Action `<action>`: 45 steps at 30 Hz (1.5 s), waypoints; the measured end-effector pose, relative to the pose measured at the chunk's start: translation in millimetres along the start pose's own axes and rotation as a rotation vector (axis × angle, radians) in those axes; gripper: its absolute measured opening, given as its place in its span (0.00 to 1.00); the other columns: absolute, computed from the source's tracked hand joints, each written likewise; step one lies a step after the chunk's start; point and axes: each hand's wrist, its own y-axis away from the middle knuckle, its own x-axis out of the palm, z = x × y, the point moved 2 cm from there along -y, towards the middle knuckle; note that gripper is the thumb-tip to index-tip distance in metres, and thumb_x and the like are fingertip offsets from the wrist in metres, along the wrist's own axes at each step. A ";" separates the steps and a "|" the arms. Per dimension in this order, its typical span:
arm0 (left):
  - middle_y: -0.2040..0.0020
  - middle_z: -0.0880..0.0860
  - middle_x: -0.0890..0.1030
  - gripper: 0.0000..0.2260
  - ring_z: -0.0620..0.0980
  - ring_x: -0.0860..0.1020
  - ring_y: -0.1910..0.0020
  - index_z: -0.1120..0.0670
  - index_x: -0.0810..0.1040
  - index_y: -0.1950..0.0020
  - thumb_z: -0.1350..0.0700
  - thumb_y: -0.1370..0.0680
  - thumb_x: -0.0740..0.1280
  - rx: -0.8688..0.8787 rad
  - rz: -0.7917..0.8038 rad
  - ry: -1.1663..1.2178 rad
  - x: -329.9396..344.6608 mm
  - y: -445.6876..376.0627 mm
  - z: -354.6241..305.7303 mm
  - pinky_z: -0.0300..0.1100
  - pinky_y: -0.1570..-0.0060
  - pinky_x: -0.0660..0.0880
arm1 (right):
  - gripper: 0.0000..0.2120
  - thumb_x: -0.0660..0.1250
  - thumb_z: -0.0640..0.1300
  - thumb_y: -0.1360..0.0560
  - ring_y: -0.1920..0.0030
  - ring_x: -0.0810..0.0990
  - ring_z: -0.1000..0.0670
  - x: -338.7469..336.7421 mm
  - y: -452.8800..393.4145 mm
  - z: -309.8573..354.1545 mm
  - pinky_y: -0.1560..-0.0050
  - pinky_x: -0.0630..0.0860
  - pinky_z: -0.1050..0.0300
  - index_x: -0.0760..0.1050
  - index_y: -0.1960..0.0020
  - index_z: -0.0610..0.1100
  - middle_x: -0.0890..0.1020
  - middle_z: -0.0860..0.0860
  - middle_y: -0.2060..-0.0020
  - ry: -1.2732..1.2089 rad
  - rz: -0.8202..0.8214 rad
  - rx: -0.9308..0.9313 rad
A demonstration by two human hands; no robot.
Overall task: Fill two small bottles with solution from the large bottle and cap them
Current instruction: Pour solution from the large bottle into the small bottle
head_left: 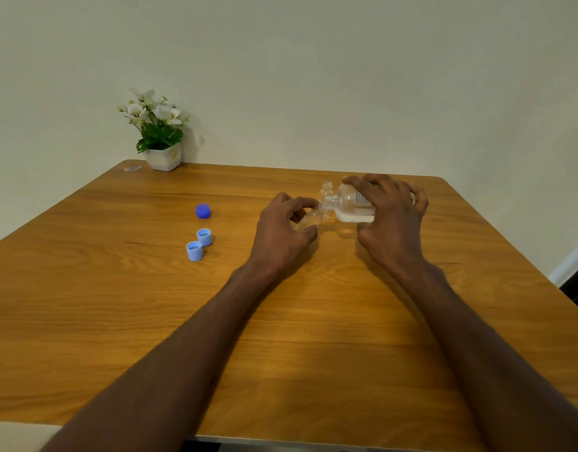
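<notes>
Right hand [390, 212] tipping large bottle [352, 203] — left hand [286, 228] gripping tilted small bottle [308, 220]

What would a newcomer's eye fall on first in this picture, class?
Most striking are the two hands at the table's far middle: the right hand tips the large bottle on its side, neck to the mouth of a small bottle held by the left hand. Next come three blue caps lying loose to the left, and a potted white-flowered plant at the far left corner.
</notes>
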 end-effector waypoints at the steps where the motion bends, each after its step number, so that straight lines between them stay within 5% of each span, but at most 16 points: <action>1: 0.48 0.48 0.77 0.21 0.44 0.78 0.49 0.49 0.82 0.35 0.56 0.27 0.78 -0.001 -0.001 0.003 0.0 0.1 0.0 0.43 0.51 0.81 | 0.43 0.77 0.36 0.38 0.28 0.69 0.47 0.1 -0.1 -0.2 0.29 0.54 0.46 0.72 0.27 0.59 0.76 0.53 0.31 0.004 -0.001 -0.001; 14: 0.47 0.48 0.77 0.21 0.42 0.78 0.50 0.49 0.82 0.35 0.57 0.27 0.78 -0.007 0.002 0.001 -0.2 0.2 -0.3 0.36 0.52 0.78 | 0.42 0.78 0.37 0.37 0.28 0.69 0.47 0.6 -0.5 -0.2 0.29 0.54 0.46 0.72 0.26 0.59 0.75 0.53 0.31 0.010 0.002 0.006; 29: 0.49 0.47 0.77 0.21 0.42 0.78 0.50 0.50 0.82 0.34 0.57 0.28 0.78 -0.008 -0.002 0.026 -1.0 2.1 -4.5 0.45 0.49 0.82 | 0.43 0.77 0.36 0.37 0.29 0.70 0.47 -1.5 1.2 2.4 0.28 0.55 0.43 0.71 0.26 0.58 0.75 0.53 0.31 -0.028 0.008 0.038; 39: 0.49 0.47 0.81 0.21 0.39 0.80 0.53 0.52 0.82 0.35 0.56 0.28 0.79 -0.014 -0.034 0.064 0.7 1.0 -3.2 0.28 0.56 0.75 | 0.39 0.78 0.45 0.34 0.33 0.73 0.49 -4.2 2.0 7.5 0.36 0.62 0.47 0.70 0.25 0.57 0.76 0.55 0.33 -0.197 -0.028 0.110; 43: 0.46 0.47 0.81 0.21 0.41 0.80 0.51 0.52 0.81 0.34 0.57 0.27 0.77 -0.021 -0.032 0.054 0.7 0.4 -2.5 0.35 0.53 0.79 | 0.40 0.82 0.52 0.33 0.36 0.78 0.49 -9.7 2.3 12.4 0.34 0.74 0.39 0.71 0.25 0.51 0.79 0.51 0.32 -0.314 -0.044 0.134; 45: 0.44 0.47 0.81 0.21 0.41 0.80 0.49 0.53 0.81 0.34 0.57 0.27 0.76 -0.021 -0.031 0.045 -0.5 -0.2 -1.4 0.38 0.50 0.81 | 0.40 0.83 0.53 0.34 0.38 0.79 0.49 -11.5 2.3 14.4 0.38 0.79 0.43 0.72 0.26 0.48 0.80 0.51 0.33 -0.367 -0.047 0.141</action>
